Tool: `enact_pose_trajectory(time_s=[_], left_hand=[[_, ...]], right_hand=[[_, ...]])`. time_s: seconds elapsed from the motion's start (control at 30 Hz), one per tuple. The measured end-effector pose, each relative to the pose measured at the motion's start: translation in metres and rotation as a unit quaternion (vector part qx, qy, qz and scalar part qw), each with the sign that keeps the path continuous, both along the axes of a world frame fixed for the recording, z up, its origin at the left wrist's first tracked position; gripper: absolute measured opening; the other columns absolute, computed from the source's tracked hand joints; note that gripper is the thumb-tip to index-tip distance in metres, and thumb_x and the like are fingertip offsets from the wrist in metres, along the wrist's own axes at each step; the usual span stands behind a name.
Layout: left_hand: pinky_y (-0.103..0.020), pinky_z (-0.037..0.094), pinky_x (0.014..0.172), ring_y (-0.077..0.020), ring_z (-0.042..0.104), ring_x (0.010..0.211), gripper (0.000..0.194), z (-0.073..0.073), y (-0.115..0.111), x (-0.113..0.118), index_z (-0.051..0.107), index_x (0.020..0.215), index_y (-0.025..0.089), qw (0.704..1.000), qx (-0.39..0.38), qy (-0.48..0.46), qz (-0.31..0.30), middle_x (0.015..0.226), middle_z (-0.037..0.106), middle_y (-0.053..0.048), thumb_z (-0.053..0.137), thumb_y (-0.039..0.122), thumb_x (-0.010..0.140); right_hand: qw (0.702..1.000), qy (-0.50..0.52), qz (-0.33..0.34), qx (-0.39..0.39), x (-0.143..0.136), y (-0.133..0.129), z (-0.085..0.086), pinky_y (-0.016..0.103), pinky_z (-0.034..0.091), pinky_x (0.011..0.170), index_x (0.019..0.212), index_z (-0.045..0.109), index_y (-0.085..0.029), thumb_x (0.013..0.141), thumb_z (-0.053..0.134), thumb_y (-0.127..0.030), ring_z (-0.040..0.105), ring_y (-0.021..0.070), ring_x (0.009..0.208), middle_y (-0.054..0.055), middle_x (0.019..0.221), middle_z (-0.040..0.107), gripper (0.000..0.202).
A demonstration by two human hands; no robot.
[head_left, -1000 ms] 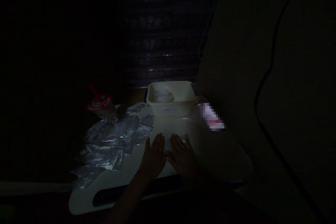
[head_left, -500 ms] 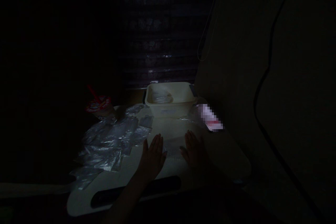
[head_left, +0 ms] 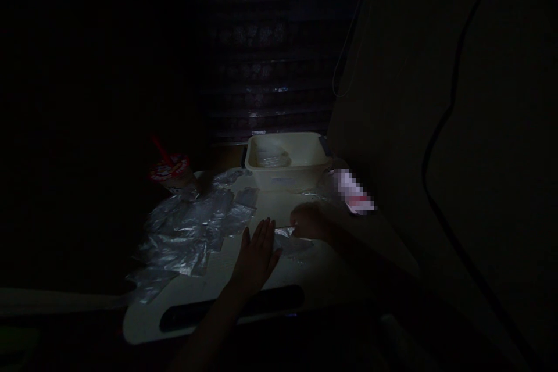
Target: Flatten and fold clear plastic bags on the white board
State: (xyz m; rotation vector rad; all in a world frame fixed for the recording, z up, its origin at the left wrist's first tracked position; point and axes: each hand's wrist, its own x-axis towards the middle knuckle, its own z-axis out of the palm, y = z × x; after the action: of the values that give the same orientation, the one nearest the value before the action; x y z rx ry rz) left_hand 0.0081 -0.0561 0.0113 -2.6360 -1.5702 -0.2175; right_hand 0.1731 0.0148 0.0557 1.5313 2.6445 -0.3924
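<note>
A clear plastic bag [head_left: 296,246] lies on the white tabletop [head_left: 279,200] between my hands. My left hand [head_left: 256,258] rests flat at the bag's left edge, fingers stretched out and pointing away from me. At the bag's far edge, my right hand [head_left: 310,221] has its fingers curled closed and pinches the plastic, which lifts slightly there. Dim light hides most of the right fingers. To the left of my hands, several clear plastic bags [head_left: 183,241] lie spread in an overlapping pile.
Behind my hands stands a cream plastic basin [head_left: 288,177] with some clear plastic [head_left: 272,157] inside. A cup [head_left: 172,171] with a red lid and straw is at the left. On the right lies a blurred pink-and-white item [head_left: 355,192]. A dark slot [head_left: 235,307] runs along the table's near edge.
My right hand has gone from lying flat and open to closing on the bag's far edge, moving slightly away from me. My left hand stays flat. The view has shifted slightly.
</note>
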Motion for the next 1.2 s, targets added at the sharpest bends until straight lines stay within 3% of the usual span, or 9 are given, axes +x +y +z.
enact_pose_trajectory(time_s=[0.17, 0.3, 0.37, 0.5, 0.63, 0.77, 0.9, 1.03, 1.2], left_hand=[[-0.047, 0.017, 0.094, -0.0223, 0.019, 0.121, 0.052, 0.001, -0.002, 0.0, 0.018, 0.126, 0.009, 0.998, -0.02, -0.052, 0.004, 0.131, 0.026, -0.014, 0.029, 0.036, 0.082], [-0.046, 0.014, 0.095, -0.0215, 0.026, 0.118, 0.057, 0.006, 0.003, -0.004, 0.019, 0.127, 0.016, 0.98, -0.067, -0.19, 0.003, 0.128, 0.033, -0.011, 0.038, 0.038, 0.078], [-0.044, 0.019, 0.094, -0.0211, 0.035, 0.112, 0.053, 0.01, 0.011, -0.008, 0.026, 0.124, 0.019, 0.943, -0.126, -0.309, 0.017, 0.123, 0.04, -0.009, 0.042, 0.036, 0.076], [-0.032, 0.037, 0.078, -0.0219, 0.051, 0.09, 0.034, 0.017, 0.033, -0.014, 0.058, 0.097, 0.017, 0.81, -0.313, -0.495, 0.017, 0.099, 0.059, -0.006, 0.054, 0.034, 0.068], [-0.022, 0.037, 0.047, -0.0127, 0.05, 0.049, 0.021, 0.017, 0.046, -0.013, 0.066, 0.06, 0.014, 0.771, -0.384, -0.508, 0.01, 0.051, 0.058, 0.0, 0.06, 0.034, 0.061], [-0.02, 0.032, 0.043, -0.0093, 0.044, 0.042, 0.02, 0.01, 0.046, -0.008, 0.062, 0.048, 0.013, 0.738, -0.369, -0.563, 0.052, 0.042, 0.052, 0.003, 0.063, 0.032, 0.057], [-0.023, 0.038, 0.055, -0.0136, 0.054, 0.06, 0.026, 0.006, 0.043, 0.0, 0.063, 0.073, 0.013, 0.689, -0.311, -0.644, 0.114, 0.067, 0.062, -0.003, 0.058, 0.036, 0.062], [-0.024, 0.04, 0.057, -0.014, 0.056, 0.064, 0.033, 0.001, 0.042, 0.008, 0.058, 0.089, 0.014, 0.654, -0.285, -0.685, 0.15, 0.072, 0.063, -0.003, 0.055, 0.035, 0.064], [-0.025, 0.041, 0.059, -0.0152, 0.057, 0.064, 0.026, -0.004, 0.043, 0.009, 0.06, 0.079, 0.013, 0.639, -0.313, -0.688, 0.141, 0.068, 0.063, -0.002, 0.061, 0.031, 0.06]], right_hand=[[0.997, -0.012, 0.029, -0.07, 0.001, 0.007, 0.005, 0.03, 0.038, 0.062, 0.064, 0.064, -0.017, 0.053, 0.062, -0.022, 0.057, 0.0226, 0.074, 0.008, 0.073, 0.064, 0.013], [0.992, 0.036, 0.044, -0.115, 0.005, 0.01, 0.008, 0.023, 0.037, 0.056, 0.071, 0.064, -0.017, 0.056, 0.058, -0.016, 0.056, 0.0162, 0.069, 0.004, 0.076, 0.063, 0.016], [0.986, 0.07, 0.061, -0.142, 0.006, 0.012, 0.008, 0.02, 0.036, 0.053, 0.072, 0.063, -0.016, 0.057, 0.057, -0.014, 0.054, 0.0123, 0.063, 0.001, 0.072, 0.062, 0.016], [0.964, 0.138, 0.098, -0.205, 0.002, 0.017, 0.014, 0.017, 0.035, 0.048, 0.069, 0.062, -0.014, 0.057, 0.057, -0.012, 0.05, 0.0073, 0.053, -0.003, 0.061, 0.059, 0.013], [0.943, 0.19, 0.101, -0.256, 0.002, 0.02, 0.023, 0.017, 0.037, 0.047, 0.071, 0.061, -0.012, 0.061, 0.056, -0.016, 0.051, 0.0076, 0.052, -0.002, 0.059, 0.058, 0.012], [0.869, 0.385, -0.044, -0.307, 0.012, 0.02, 0.011, 0.02, 0.04, 0.051, 0.072, 0.06, -0.012, 0.063, 0.056, -0.028, 0.054, 0.0108, 0.058, 0.0, 0.064, 0.059, 0.018], [0.767, 0.519, -0.189, -0.327, 0.016, 0.01, -0.015, 0.026, 0.043, 0.055, 0.082, 0.055, -0.014, 0.072, 0.043, -0.039, 0.057, 0.0128, 0.062, 0.004, 0.072, 0.06, 0.029], [0.738, 0.547, -0.215, -0.332, 0.006, -0.005, -0.032, 0.027, 0.045, 0.059, 0.081, 0.052, -0.014, 0.068, 0.047, -0.039, 0.058, 0.0123, 0.063, 0.004, 0.072, 0.06, 0.028], [0.742, 0.547, -0.236, -0.308, -0.005, -0.008, -0.035, 0.021, 0.042, 0.046, 0.061, 0.052, -0.013, 0.057, 0.058, -0.035, 0.051, 0.0078, 0.045, -0.003, 0.05, 0.052, 0.023]])
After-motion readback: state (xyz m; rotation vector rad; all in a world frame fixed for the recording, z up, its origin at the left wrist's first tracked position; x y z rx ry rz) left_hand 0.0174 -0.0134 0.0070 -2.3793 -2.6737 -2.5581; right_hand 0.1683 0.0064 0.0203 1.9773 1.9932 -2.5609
